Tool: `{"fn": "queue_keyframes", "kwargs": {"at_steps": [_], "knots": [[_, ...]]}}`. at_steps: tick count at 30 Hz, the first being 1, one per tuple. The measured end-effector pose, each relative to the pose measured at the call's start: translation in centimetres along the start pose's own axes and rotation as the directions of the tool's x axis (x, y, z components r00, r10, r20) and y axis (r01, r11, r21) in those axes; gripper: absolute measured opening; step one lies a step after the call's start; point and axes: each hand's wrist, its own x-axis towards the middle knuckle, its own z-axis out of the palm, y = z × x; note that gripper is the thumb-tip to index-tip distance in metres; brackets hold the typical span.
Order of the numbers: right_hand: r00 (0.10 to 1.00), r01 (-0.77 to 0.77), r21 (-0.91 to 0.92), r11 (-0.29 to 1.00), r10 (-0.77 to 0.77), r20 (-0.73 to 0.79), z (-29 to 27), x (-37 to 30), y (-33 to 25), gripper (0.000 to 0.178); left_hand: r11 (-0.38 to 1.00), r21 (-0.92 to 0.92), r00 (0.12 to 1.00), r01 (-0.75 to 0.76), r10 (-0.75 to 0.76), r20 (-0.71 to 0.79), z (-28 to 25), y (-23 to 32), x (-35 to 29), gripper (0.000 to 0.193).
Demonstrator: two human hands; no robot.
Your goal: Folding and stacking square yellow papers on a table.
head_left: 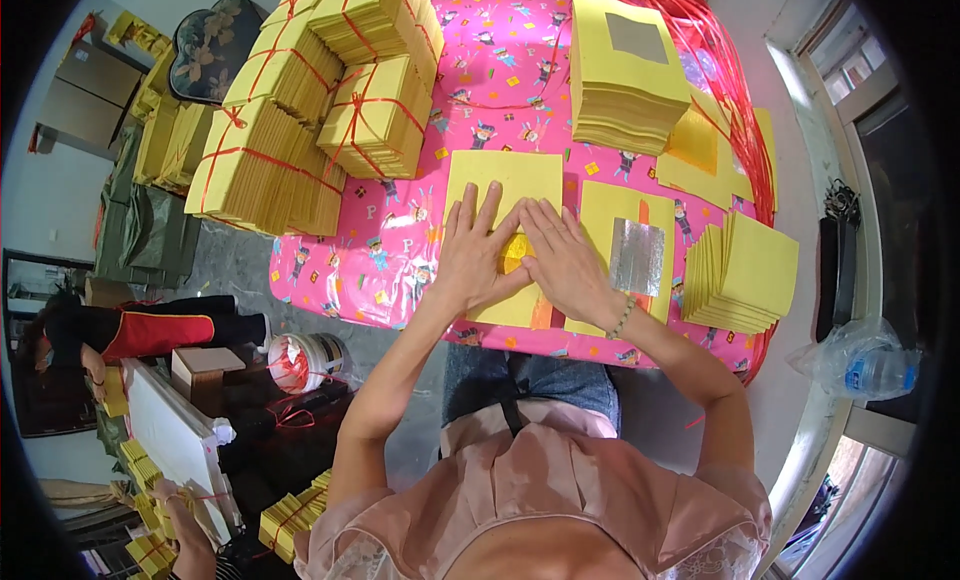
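My left hand (480, 242) lies flat with fingers spread on a yellow paper sheet (505, 170). Beside it my right hand (568, 260) presses on the same sheet, fingers stretched out and thumb tip meeting the left one. Between the two hands a gold foil patch (517, 250) shows; the rest of it is covered. An orange strip peeks out at the sheet's lower right. Just right of my right hand lies another yellow sheet (597, 198) with a silver foil square (636, 258) and an orange strip.
Red-tied bundles of yellow paper (270, 150) fill the table's left. A tall yellow stack (625, 90) stands far right, near red plastic string (745, 110). A fanned pile (745, 275) lies at right on the pink tablecloth (390, 230). At left, another person (150, 330) handles yellow paper near a bucket (305, 363).
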Motion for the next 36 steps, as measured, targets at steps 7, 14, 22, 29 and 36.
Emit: {"fn": "queue_keyframes", "kwargs": {"at_steps": [7,14,22,29,36], "knots": [[0.999,-0.007,0.015,1.0,0.006,0.031,0.5,-0.9,0.3,0.062,0.998,-0.053,0.996,-0.047,0.05,0.07,-0.4,-1.5,0.0,0.089],[0.997,-0.015,0.003,1.0,0.015,0.082,0.4,-1.2,0.4,0.063,0.999,-0.046,0.993,-0.016,0.021,0.12,-0.7,-3.0,-0.4,0.08],[0.998,-0.023,0.007,1.0,0.022,0.051,0.1,-0.8,0.2,0.059,0.991,-0.131,0.99,-0.011,0.029,0.137,-0.2,-4.7,-0.6,0.075],[0.982,0.049,-0.125,0.991,-0.07,-0.175,-0.5,2.0,1.5,0.042,0.639,-0.766,0.992,0.073,-0.128,-0.012,-1.5,-5.5,-0.1,0.054],[0.891,0.2,-0.252,0.947,-0.283,-0.355,0.0,3.0,3.0,0.02,0.766,-0.397,0.788,0.505,-0.597,-0.15,-4.1,-3.6,0.1,0.051]]}}
